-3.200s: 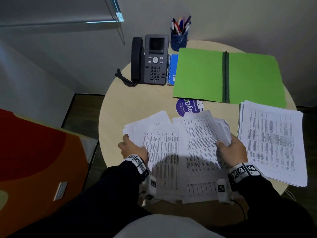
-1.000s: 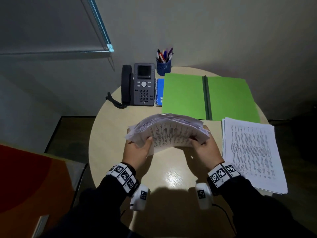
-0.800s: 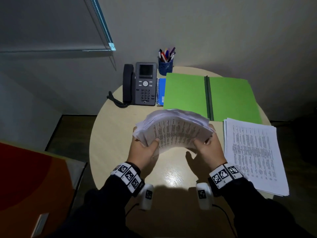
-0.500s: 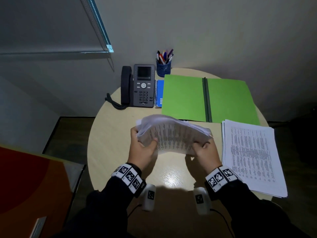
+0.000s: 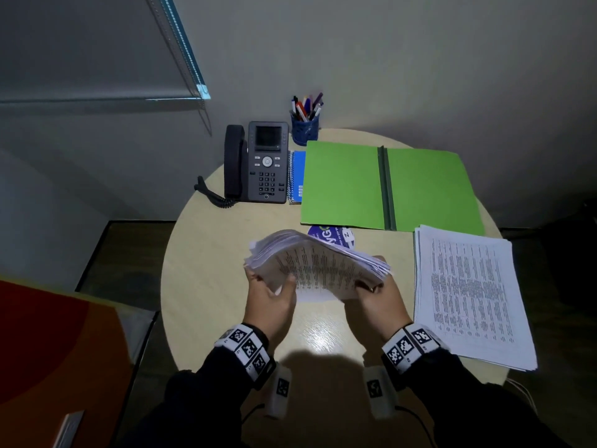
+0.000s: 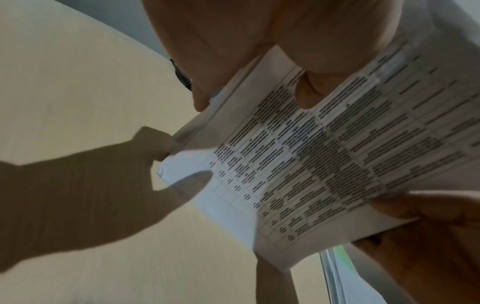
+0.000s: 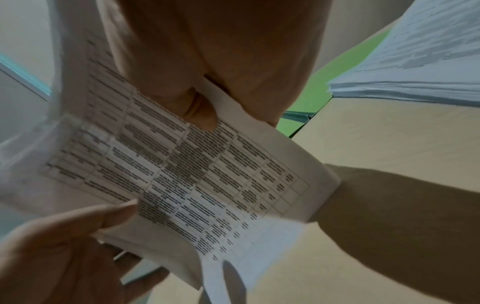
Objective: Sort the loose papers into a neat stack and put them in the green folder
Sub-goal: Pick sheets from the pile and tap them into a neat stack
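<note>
Papers point(image 5: 318, 266), a thick, floppy sheaf bowing between left hand point(image 5: 269, 300) and right hand point(image 5: 376, 302), hang above the tabletop's point(image 5: 206, 286) near edge; each hand grasps an end. Loose sheets look prone to slipping; gripping opposite ends suits squaring them.

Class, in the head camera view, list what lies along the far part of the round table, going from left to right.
Desk phone → blue spiral notebook → open green folder. The pen cup is left out: it stands behind the notebook and the folder's corner.
</note>
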